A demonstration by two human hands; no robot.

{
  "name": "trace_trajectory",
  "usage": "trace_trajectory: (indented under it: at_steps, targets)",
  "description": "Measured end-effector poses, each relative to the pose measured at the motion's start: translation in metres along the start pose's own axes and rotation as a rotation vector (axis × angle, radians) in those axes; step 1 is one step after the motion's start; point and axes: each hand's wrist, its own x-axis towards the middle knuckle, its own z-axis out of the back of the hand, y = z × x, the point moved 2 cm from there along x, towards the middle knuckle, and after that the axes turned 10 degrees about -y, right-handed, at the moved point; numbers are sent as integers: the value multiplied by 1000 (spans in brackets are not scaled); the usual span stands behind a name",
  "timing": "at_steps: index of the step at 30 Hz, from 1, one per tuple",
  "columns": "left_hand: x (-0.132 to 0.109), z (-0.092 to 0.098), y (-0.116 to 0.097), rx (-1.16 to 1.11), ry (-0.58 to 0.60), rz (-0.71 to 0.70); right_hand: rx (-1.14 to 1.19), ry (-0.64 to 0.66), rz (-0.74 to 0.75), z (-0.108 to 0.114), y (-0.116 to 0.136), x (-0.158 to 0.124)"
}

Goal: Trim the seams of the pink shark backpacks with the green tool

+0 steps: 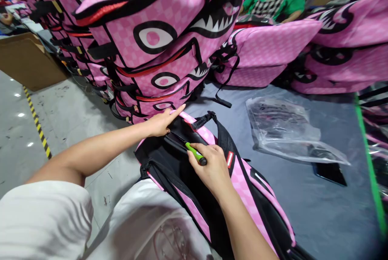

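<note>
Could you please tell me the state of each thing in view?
Left hand: touching the backpack
Right hand: closed around the green-handled tool
Green-handled tool: held
Backpack: lying, black side up
Other pink backpacks: piled up
Clear plastic: lying on the table
Phone-like device: dark, partly covered by plastic

No words or numbers can be read. On the backpack (191, 181), 1 small red label (230, 160) bears pale lettering (too tiny and blurred to make out). To the left of the backpack, 1 strip of yellow-and-black striped warning tape (36, 122) runs along the floor (72, 116).
</note>
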Motion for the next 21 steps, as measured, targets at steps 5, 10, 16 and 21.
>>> trace_trajectory:
  at_steps: [5, 10, 16, 21]
  targets:
    - [4, -9, 10, -83, -21, 45, 47, 20, 7, -25, 9, 13]
    - [20, -5, 13, -67, 149, 13, 82, 53, -29, -51, 9, 25]
    - [24, -10, 15, -21, 152, 23, 47, 42, -101, -61, 7, 28]
    - [25, -11, 14, -8, 147, 27, 24, 62, -132, -60, 5, 26]
